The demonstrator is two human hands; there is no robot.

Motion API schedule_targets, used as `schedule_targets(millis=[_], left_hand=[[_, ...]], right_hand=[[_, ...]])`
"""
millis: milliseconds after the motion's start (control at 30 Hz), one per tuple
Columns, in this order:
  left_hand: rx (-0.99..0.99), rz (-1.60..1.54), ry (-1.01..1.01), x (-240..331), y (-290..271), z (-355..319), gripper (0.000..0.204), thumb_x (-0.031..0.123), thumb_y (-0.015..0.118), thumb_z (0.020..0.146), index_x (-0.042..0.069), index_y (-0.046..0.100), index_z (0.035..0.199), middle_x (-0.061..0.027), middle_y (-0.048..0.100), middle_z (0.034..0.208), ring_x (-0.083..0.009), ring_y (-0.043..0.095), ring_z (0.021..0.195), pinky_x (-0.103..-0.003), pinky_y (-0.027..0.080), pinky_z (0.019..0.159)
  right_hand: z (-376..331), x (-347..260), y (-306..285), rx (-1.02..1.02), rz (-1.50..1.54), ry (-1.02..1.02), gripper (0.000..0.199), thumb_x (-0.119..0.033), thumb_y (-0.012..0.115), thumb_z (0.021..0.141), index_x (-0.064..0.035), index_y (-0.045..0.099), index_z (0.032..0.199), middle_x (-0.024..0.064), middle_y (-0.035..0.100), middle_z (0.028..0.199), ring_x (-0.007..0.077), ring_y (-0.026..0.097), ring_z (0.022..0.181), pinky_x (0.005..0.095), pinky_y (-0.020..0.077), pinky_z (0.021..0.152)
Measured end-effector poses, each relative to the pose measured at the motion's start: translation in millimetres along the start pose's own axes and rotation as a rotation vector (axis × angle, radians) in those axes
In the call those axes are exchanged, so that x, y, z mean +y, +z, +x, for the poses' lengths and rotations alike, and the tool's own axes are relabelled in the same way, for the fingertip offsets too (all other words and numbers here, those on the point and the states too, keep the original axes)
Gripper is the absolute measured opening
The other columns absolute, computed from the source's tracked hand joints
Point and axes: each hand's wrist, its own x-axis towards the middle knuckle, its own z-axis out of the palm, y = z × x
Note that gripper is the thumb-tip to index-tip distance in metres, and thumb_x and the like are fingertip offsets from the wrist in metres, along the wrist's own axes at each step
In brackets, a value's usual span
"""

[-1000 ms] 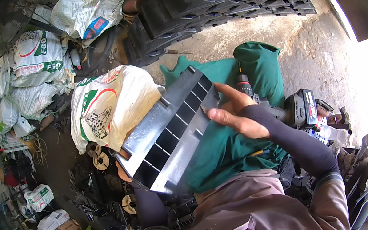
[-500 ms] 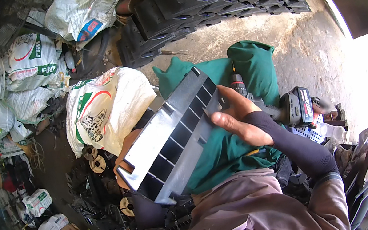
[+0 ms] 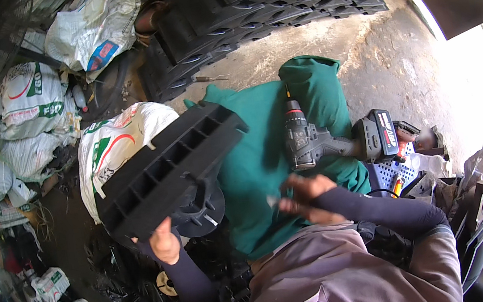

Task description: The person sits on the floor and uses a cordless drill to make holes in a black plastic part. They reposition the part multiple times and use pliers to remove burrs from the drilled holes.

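My left hand [image 3: 165, 242] grips a long black plastic part [image 3: 159, 166] by its lower left end, with the thumb up. A row of compartments runs along its top, and a round flanged piece [image 3: 200, 210] shows beneath it. Over my lap, my right hand [image 3: 311, 197] is apart from the part, its fingers curled and smeared by motion. A small pale tip pokes out from them, too blurred to name. A green cloth [image 3: 255, 161] covers my legs. On it, beyond my right hand, lies a cordless drill [image 3: 308, 138] with its bit pointing away.
Stacked black plastic panels [image 3: 270, 6] stand on the concrete floor [image 3: 370, 50] ahead. White printed sacks [image 3: 31, 101] crowd the left, one [image 3: 126, 131] close behind the part. A perforated bluish basket [image 3: 385, 174] sits right of my lap. Black pieces [image 3: 124, 265] are heaped at lower left.
The black part has turned over and moved left in my left hand, its round underside piece now showing. My right hand has left it and drawn back toward my lap, uncovering the drill.
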Motion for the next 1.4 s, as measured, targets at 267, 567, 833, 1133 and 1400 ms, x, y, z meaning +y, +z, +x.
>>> schedule_targets(millis=[267,567,833,1133,1400], left_hand=[[0.143,-0.720,-0.530,-4.8,32.4,10.3,0.047,0.025,0.049,0.095,-0.005,0.048,0.131,-0.0130,0.055,0.131,-0.0242,0.053,0.117,-0.037,0.039,0.102],[0.066,-0.914,-0.727,0.5,52.4,5.6,0.054,0.037,0.052,0.095,-0.002,0.048,0.133,-0.0119,0.053,0.132,-0.0252,0.053,0.117,-0.037,0.040,0.100],[0.142,-0.764,-0.804,-0.8,55.6,5.8,0.058,0.041,0.056,0.092,-0.002,0.050,0.131,-0.0113,0.053,0.130,-0.0242,0.054,0.114,-0.036,0.042,0.097],[0.217,-0.640,-0.752,-4.0,57.1,3.1,0.060,0.042,0.053,0.093,-0.003,0.048,0.132,-0.0126,0.050,0.134,-0.0240,0.051,0.118,-0.035,0.040,0.100],[0.138,-0.740,-0.808,7.0,59.5,3.3,0.061,0.043,0.052,0.094,-0.002,0.046,0.135,-0.0117,0.049,0.136,-0.0241,0.050,0.120,-0.036,0.039,0.101]], right_hand=[[22.5,38.9,-17.2,0.562,-0.677,-0.146,0.101,-0.038,0.085,0.055,-0.0076,0.038,0.138,0.0222,0.048,0.115,0.0351,0.052,0.103,0.0449,0.0441,0.080],[31.7,53.7,-16.3,0.547,-0.963,-0.126,0.077,-0.039,0.071,0.071,-0.0146,0.040,0.137,0.0259,0.053,0.108,0.0354,0.059,0.091,0.0442,0.0482,0.064],[1.6,33.6,-51.0,0.210,-0.842,-0.071,0.067,-0.025,0.070,0.072,-0.0183,0.044,0.134,0.0313,0.051,0.110,0.0428,0.064,0.083,0.0471,0.0545,0.063],[31.3,30.7,-1.6,0.693,-1.162,0.043,0.036,-0.026,0.051,0.087,-0.0157,0.053,0.121,0.0338,0.054,0.114,0.0519,0.062,0.079,0.0601,0.0477,0.045],[-48.6,5.7,-154.1,0.316,-0.448,0.219,0.068,-0.013,0.072,0.069,-0.0055,0.045,0.132,0.0245,0.064,0.104,0.0379,0.066,0.089,0.0417,0.0537,0.080]])
